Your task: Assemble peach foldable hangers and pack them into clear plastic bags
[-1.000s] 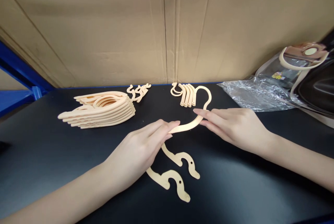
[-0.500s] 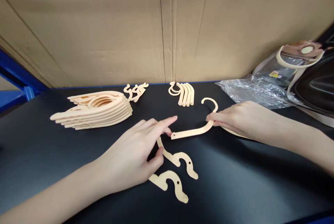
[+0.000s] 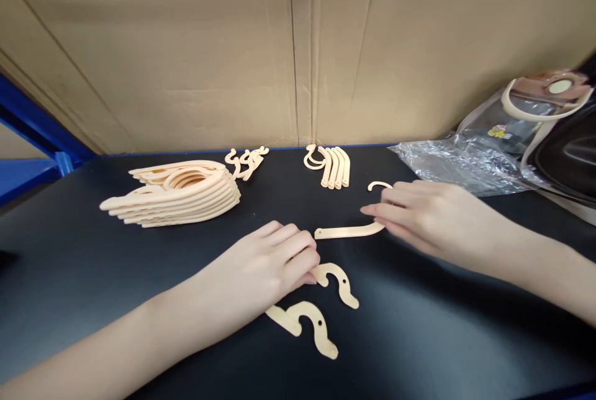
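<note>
My left hand has its fingers curled over one end of a cream plastic hanger arm, whose notched, curved end with a small hole sticks out to the right. A second hanger arm of the same shape lies just below, partly covered by that hand. My right hand is closed around the bend of a hanger hook piece. Its straight, holed end points left towards my left hand, and the hook tip shows above my fingers. The two pieces lie close together, apart from each other.
A stack of cream folding hangers sits at the left on the black table. Behind are small notched pieces and a row of hook pieces. At right lie a clear plastic bag and a lidded bottle. Cardboard stands behind.
My left hand's extended index finger has curled in, and the hand has shifted slightly right over the upper hanger arm. My right hand now covers more of the hook piece.
</note>
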`<state>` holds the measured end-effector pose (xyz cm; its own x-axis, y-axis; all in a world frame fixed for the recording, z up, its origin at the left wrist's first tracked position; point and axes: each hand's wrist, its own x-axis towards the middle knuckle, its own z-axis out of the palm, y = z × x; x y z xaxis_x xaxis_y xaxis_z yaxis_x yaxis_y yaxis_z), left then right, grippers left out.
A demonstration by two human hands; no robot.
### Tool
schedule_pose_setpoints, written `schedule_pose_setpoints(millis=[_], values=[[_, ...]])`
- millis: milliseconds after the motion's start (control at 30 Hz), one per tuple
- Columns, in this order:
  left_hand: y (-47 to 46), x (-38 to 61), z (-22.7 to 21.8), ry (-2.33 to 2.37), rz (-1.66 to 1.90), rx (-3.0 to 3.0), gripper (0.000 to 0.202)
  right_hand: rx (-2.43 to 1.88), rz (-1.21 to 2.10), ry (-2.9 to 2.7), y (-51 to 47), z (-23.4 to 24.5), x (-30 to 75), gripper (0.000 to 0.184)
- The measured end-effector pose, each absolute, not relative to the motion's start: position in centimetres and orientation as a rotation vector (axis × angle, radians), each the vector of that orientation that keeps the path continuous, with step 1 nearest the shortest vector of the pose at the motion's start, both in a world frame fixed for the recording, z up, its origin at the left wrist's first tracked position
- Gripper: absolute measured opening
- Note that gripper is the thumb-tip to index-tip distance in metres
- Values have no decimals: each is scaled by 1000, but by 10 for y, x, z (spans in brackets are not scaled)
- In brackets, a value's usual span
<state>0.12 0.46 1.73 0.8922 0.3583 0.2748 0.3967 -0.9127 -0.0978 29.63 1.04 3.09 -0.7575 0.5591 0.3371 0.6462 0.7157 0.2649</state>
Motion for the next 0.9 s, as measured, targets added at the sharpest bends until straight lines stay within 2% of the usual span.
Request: schedule_pose_setpoints(millis=[167,267,500,667,700,900], values=[[0,1,17,-440,-355,-2773,18,-798,-471,-2701,5,19,272,33],[-1,-1,18,-449,-326,-2741,25,-792,-356,-2681,4,10,266,31],[10,-11,15,-915,-596,-2793,40,-962,51,-2627,0,14,266,30],[11,-12,23,-1297,-688,-2770,26,-997,121,-2565,0,16,266,25],[11,-11,24,-1326,-685,-2753,29,-993,119,-2570,0,16,266,24],[9,-9,25,-1161,-598,-2770,35,-969,124,-2558,-1,11,267,23]])
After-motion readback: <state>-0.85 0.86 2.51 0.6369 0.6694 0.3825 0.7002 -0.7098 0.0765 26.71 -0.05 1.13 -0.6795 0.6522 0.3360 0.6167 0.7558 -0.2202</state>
